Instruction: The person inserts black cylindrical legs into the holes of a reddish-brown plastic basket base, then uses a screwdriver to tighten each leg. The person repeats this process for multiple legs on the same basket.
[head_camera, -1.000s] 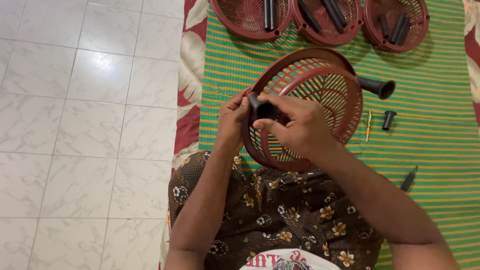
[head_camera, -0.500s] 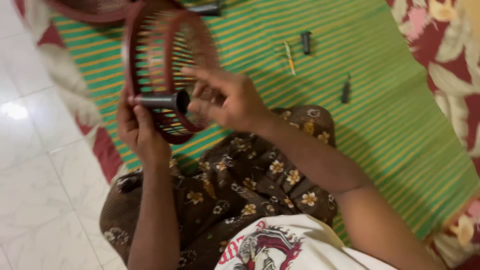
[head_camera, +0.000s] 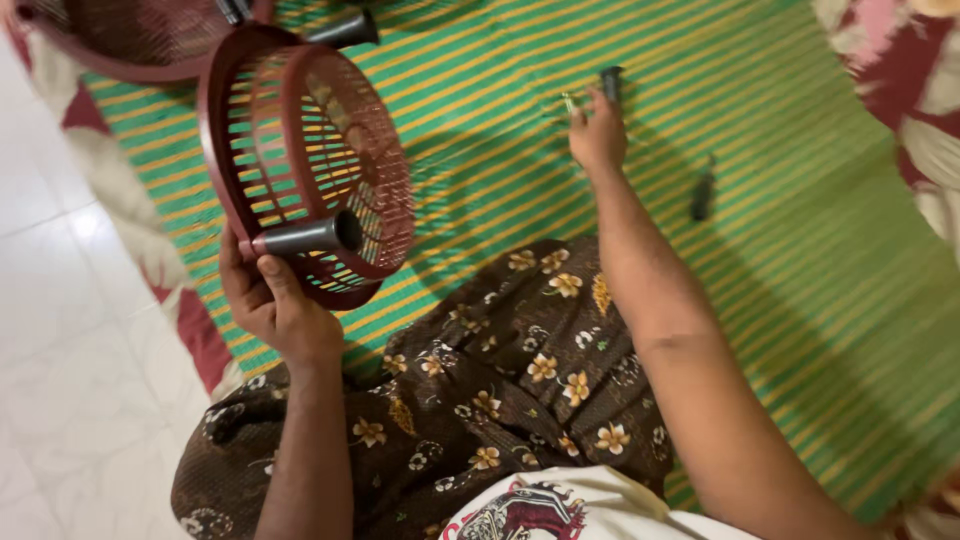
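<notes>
- Two hands are busy, one on each side of the green-and-yellow striped mat (head_camera: 800, 260), which serves as the landmark here.
- Over the mat's left edge, the left hand (head_camera: 270, 300) props a dark red slotted plastic basket (head_camera: 300, 150) up on its rim, thumb pressed against a black tube-shaped handle (head_camera: 305, 237) stuck on the basket's lower rim. The grip is closed on rim and handle together, probably to keep the handle seated while the other hand is away.
- Beyond that basket, at the mat's far left corner, lies another red basket (head_camera: 130, 45), with a second black handle (head_camera: 345, 30) poking out by the held basket's top.
- The person's brown flowered cloth (head_camera: 480, 380) covers the lap at the mat's near edge.
- Toward the mat's far middle, the right hand (head_camera: 597, 135) reaches out, fingers pinched at a thin yellow tool (head_camera: 568, 103); whether it is gripped yet I cannot tell. A short black plug (head_camera: 611, 80) stands just beside.
- Further right on the mat lies a small dark tool (head_camera: 703, 192), apart and untouched. Nothing blocks the reach.
</notes>
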